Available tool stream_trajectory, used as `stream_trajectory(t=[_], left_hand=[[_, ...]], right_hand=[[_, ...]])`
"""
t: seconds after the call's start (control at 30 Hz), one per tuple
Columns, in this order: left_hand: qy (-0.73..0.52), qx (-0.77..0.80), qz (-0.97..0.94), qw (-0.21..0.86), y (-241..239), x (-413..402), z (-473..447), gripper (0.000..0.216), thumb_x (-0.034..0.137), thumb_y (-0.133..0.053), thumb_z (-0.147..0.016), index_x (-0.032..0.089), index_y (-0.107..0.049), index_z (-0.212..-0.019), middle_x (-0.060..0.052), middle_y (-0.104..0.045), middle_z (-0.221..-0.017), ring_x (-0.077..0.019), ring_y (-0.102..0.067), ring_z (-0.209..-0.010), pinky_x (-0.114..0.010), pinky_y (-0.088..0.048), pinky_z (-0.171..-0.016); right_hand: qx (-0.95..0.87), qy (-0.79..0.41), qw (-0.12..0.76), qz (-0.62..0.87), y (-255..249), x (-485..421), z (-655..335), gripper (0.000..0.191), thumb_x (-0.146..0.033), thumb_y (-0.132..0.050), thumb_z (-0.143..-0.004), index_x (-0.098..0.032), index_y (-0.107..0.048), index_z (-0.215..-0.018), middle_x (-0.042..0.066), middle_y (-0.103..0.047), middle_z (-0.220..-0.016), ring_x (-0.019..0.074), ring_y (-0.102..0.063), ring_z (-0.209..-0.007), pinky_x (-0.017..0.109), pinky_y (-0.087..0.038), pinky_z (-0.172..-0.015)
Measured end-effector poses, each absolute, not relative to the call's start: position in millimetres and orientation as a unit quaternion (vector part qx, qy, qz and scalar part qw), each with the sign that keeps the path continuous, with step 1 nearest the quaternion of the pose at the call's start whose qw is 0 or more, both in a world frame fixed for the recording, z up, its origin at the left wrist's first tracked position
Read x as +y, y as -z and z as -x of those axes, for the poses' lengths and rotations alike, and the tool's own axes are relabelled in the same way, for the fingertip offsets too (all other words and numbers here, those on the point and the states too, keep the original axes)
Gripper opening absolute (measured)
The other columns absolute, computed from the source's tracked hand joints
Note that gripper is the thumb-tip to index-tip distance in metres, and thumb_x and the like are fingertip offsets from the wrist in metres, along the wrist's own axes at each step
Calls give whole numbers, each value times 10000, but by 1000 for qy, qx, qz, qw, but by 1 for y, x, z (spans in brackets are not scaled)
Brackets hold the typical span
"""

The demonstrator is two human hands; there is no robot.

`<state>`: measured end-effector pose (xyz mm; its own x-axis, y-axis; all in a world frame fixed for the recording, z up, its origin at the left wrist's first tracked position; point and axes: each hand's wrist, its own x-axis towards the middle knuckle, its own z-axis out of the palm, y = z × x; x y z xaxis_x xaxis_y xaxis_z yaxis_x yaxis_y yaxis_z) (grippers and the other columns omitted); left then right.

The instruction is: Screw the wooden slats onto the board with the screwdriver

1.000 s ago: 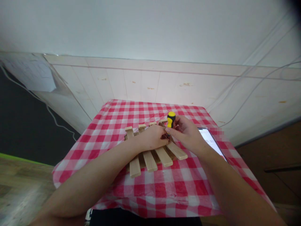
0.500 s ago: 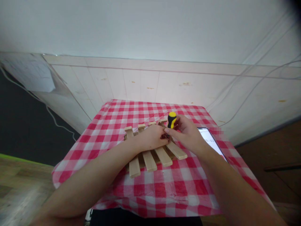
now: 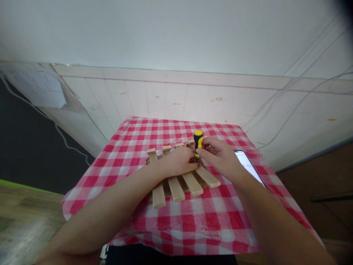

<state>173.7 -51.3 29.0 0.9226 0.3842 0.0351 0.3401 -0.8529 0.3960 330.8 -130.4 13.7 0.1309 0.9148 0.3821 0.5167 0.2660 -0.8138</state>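
A stubby yellow-and-black screwdriver [image 3: 198, 140] stands nearly upright over the rightmost slat. My right hand [image 3: 219, 152] is closed on its handle with thumb and fingertips. My left hand [image 3: 179, 161] lies across the slatted wooden piece [image 3: 176, 189], its thumb and fingers pinched together around the screwdriver's lower end. Whatever these fingers hold there is too small and covered to make out. The wooden piece has several pale slats that fan out towards me, over crosspieces underneath. Both the tool's tip and the middle of the slats are hidden by my left hand.
A red-and-white checked cloth [image 3: 176, 224] covers the small table. To the right of my right hand lies a phone [image 3: 249, 167] with a lit screen, partly under my forearm. A white panelled wall [image 3: 165, 97] stands behind the table, with cables hanging at both sides.
The screwdriver has shifted slightly left and stands straighter, and my right-hand fingers have moved on its handle. My left hand and the wooden piece stay almost in place.
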Motion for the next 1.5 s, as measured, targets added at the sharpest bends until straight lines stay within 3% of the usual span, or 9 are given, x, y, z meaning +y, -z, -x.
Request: stream_trajectory(t=[0.2,0.37,0.57,0.7,0.93,1.13,1.33,1.5], left_hand=[[-70,184,-958,210,-32,-53,-173,169,198,-541,-835,122,-691,-842,-50,-687,-757,-141,-595,-654,-237,-415,-587],[-64,177,-959,213,-29,-52,-173,188,205,-525,-832,125,-694,-827,-69,-700,-793,-157,-610,-687,-251,-435,-622],[-63,178,-960,205,-32,-53,-173,156,182,-527,-804,132,-653,-726,-35,-645,-690,-124,-532,-588,-241,-363,-541],[-70,170,-961,209,-32,-53,-172,139,170,-531,-807,134,-648,-740,-24,-640,-693,-115,-518,-582,-234,-352,-532],[-59,172,-962,204,-32,-53,-173,164,177,-521,-813,131,-666,-749,-48,-669,-735,-137,-559,-637,-243,-386,-572],[-63,174,-960,211,-33,-54,-173,175,150,-509,-815,125,-682,-828,-34,-662,-731,-124,-552,-619,-227,-397,-570],[-59,198,-955,213,-28,-50,-173,184,220,-526,-811,133,-677,-750,-29,-640,-660,-127,-532,-574,-236,-346,-521],[-57,198,-956,208,-34,-53,-172,175,205,-534,-821,132,-688,-779,-29,-646,-686,-125,-540,-591,-231,-363,-540]], right_hand=[[-601,-216,493,591,-14,-130,-330,320,-513,-706,-769,-250,-628,-935,35,-662,-873,203,-603,-784,375,-522,-701],[-621,-227,485,573,-15,-132,-329,305,-497,-632,-838,-252,-657,-1017,50,-682,-939,219,-625,-856,387,-518,-758],[-601,-227,490,590,-11,-130,-331,301,-507,-656,-822,-251,-649,-981,49,-680,-924,221,-625,-839,390,-518,-742],[-595,-231,495,590,-10,-129,-331,344,-522,-692,-787,-247,-641,-987,43,-678,-900,216,-624,-822,382,-525,-718],[-616,-224,488,576,-13,-131,-332,275,-482,-632,-845,-267,-666,-1013,45,-682,-946,223,-630,-869,399,-522,-764],[-593,-220,492,598,-13,-130,-331,315,-494,-698,-783,-247,-642,-969,45,-677,-892,223,-623,-820,400,-520,-727],[-613,-224,491,577,-19,-132,-328,244,-447,-610,-858,-248,-659,-992,52,-680,-950,214,-626,-858,397,-507,-784],[-600,-223,493,590,-13,-131,-331,254,-465,-668,-814,-251,-631,-946,45,-674,-907,220,-619,-833,389,-514,-742]])
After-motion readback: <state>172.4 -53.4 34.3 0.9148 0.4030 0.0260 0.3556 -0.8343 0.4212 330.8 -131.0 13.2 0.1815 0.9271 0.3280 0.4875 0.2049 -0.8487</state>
